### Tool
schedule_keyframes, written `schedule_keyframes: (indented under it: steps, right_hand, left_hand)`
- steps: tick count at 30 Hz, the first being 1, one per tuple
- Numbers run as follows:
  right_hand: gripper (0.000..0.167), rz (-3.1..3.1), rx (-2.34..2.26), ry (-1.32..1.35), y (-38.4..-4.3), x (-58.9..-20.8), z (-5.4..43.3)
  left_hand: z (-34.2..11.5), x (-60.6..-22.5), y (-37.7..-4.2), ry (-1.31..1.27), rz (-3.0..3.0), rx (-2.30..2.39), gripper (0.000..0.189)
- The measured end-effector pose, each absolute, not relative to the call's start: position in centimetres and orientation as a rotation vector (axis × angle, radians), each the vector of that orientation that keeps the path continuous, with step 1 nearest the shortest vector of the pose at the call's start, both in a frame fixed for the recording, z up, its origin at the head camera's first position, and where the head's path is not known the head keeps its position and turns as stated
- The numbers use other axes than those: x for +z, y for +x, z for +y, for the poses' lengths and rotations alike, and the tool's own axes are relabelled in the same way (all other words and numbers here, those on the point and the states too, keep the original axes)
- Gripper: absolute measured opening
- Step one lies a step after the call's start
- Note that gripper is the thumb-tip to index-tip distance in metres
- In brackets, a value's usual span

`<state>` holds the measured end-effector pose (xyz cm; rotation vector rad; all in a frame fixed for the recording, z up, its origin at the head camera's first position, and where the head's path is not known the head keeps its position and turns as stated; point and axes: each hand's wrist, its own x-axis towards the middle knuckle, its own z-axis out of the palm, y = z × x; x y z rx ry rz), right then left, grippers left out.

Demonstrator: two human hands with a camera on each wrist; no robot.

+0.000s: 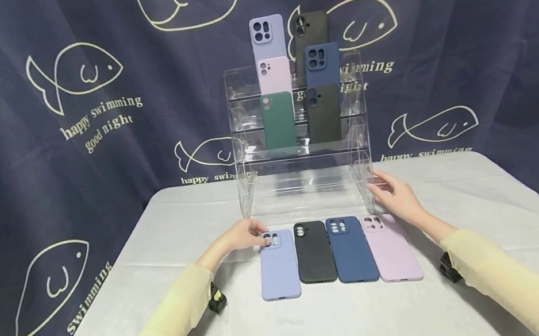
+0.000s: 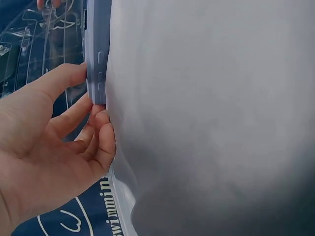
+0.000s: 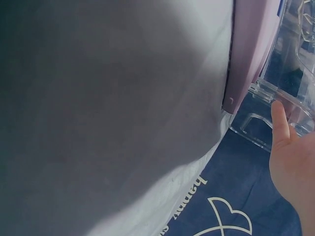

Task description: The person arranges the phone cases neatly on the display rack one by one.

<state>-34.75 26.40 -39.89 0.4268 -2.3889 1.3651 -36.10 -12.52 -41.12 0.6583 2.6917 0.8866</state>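
My left hand (image 1: pixel 242 235) is at the upper left corner of a lavender-blue phone case (image 1: pixel 280 274) lying on the table. In the left wrist view, the thumb presses its face and a finger lies against its end, pinching the case (image 2: pixel 98 59). My right hand (image 1: pixel 400 201) touches the lower right side of a clear acrylic display rack (image 1: pixel 306 200), its fingers fairly straight. The right wrist view shows the thumb of that hand (image 3: pixel 295 162) against the clear plastic. A black case (image 1: pixel 316 257), a navy case (image 1: pixel 353 257) and a pink-lilac case (image 1: pixel 396 256) lie beside the lavender-blue one.
Upper tiers of the rack hold a lavender case (image 1: pixel 268 46), a pink case (image 1: pixel 275 77), a green case (image 1: pixel 278 123), a navy case (image 1: pixel 330 69) and two black cases. A white cloth covers the table (image 1: pixel 335 329). Behind hangs a dark blue fish-print curtain (image 1: pixel 102 135).
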Motion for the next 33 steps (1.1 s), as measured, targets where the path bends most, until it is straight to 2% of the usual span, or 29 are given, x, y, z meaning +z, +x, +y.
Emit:
schedule_keyframes:
  steps: [4,9,23,33]
  right_hand:
    - [0.049,-2.389,1.368,0.431,-33.3,-38.5,25.5]
    - [0.049,-2.394,1.375,0.425,-33.1,-38.5,25.4]
    - [0.049,-2.381,1.381,0.431,-33.3,-38.3,25.5]
    - [0.049,-2.389,1.366,0.428,-33.2,-38.3,25.5]
  left_hand:
    - [-12.6,-41.0,-35.9,0.706,2.706,0.889,0.033]
    - [-12.8,-41.1,-36.0,0.763,2.714,0.94,0.028]
    - [-12.1,-40.0,-35.6,0.699,2.717,1.324,0.044]
    - [-12.2,-39.2,-35.5,0.721,2.762,1.414,0.039]
